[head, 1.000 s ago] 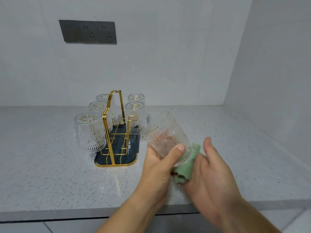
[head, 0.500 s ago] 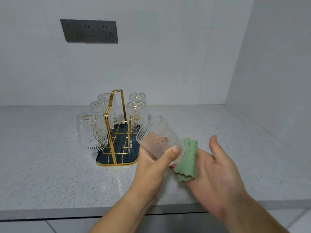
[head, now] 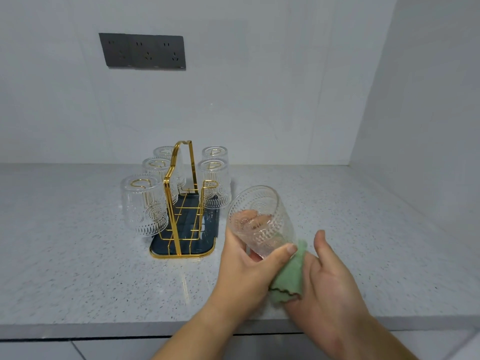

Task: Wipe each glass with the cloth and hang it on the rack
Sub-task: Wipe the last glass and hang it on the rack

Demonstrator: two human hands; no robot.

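My left hand [head: 244, 266] grips a clear ribbed glass [head: 259, 216], tilted with its mouth facing up and away from me. The green cloth [head: 289, 278] lies in my right hand [head: 330, 279], which holds it against the glass's base; the thumb sticks up beside the cloth. To the left stands the gold wire rack [head: 181, 203] on a dark tray, with several glasses hung upside down on its prongs, the nearest one [head: 142, 203] at the front left. The rack's front right prong [head: 211, 184] carries no glass.
The speckled grey countertop [head: 78, 268] runs to a front edge just below my wrists. White walls close the back and the right side. A dark socket panel [head: 142, 51] sits on the back wall above the rack.
The glass has tipped more upright and shifted slightly right, its mouth turning upward. The cloth has come back against the glass's base after a short gap half a second ago.
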